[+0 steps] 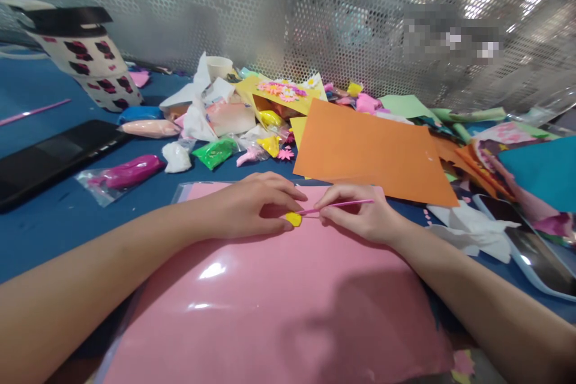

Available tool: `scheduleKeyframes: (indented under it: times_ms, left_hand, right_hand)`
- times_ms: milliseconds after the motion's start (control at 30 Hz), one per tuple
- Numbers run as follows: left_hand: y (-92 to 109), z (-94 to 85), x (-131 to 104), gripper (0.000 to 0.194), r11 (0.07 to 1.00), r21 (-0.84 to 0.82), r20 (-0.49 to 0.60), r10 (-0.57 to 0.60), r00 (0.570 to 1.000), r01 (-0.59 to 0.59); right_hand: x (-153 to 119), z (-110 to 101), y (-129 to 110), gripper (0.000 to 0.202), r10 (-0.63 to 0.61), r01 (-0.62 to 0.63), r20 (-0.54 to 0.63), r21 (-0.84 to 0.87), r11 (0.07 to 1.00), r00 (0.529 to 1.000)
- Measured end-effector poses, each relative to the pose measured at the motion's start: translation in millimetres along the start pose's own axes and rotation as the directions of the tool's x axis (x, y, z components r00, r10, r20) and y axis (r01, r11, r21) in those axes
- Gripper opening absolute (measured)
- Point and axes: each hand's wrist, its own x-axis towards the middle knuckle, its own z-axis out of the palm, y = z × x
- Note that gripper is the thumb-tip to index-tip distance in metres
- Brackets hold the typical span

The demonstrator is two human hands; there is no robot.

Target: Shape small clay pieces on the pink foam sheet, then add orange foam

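A small flat yellow clay piece (294,219) lies on a shiny pink sheet (270,288) in a clear sleeve. My left hand (252,205) rests on the sheet's upper part, fingers apart and slightly bent, with the thumb tip touching the left edge of the yellow piece. Pinched between the fingers of my right hand (355,213) is a thin pink stick (345,203), its tip at the right edge of the yellow piece.
Behind the sheet lie a green clay packet (215,152), a magenta one (130,172) and orange paper (373,153). A tumbler (96,63) and black phone (54,156) are at left. Crumpled tissue (477,228) and another phone (535,252) lie at right, before a perforated metal panel (270,12).
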Motion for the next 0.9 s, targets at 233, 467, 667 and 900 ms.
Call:
scheduleKeyframes:
  times_ms: [233, 467, 667, 900]
  left_hand:
    - [1.0, 0.0, 0.0, 0.030, 1.000, 0.007, 0.001, -0.004, 1.000, 0.004]
    - [0.3, 0.4, -0.5, 0.030, 1.000, 0.012, -0.004, -0.006, 1.000, 0.006]
    - [2.0, 1.5, 1.3, 0.026, 1.000, 0.012, -0.018, -0.009, 1.000, 0.009]
    - [-2.2, 3.5, 1.8, 0.024, 1.000, 0.005, -0.039, 0.018, 0.999, -0.018]
  right_hand:
    - [2.2, 2.5, -0.9, 0.009, -0.008, 0.010, 0.056, -0.032, 0.999, 0.998]
    - [2.2, 3.0, -1.6, 0.009, -0.092, 0.096, 0.048, -0.114, 0.989, 0.995]
    - [1.9, 2.9, 1.1, 0.011, -0.144, 0.153, 0.061, -0.179, 0.972, 0.988]
    - [0.2, 1.5, 1.5, 0.011, -0.066, 0.069, 0.038, -0.088, 0.994, 0.997]
